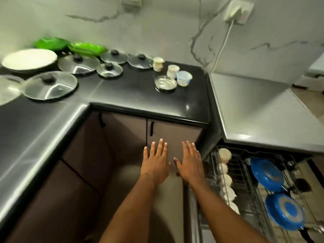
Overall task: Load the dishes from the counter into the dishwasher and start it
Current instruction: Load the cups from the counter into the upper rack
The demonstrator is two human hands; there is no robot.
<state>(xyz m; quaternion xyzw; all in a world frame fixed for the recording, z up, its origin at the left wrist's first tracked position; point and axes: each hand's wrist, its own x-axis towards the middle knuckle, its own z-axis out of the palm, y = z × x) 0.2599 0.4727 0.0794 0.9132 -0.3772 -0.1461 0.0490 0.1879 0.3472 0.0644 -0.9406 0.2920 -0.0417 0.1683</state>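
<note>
Nearest, on the right, the dishwasher rack stands pulled out, with two blue pans and a row of white cups in it. The left hand and right hand reach side by side before the cabinet doors under the counter, fingers straight and spread, holding nothing. A steel bowl and three small cups sit near the counter's right edge. Glass lids, a white plate and green plates crowd its back-left.
</note>
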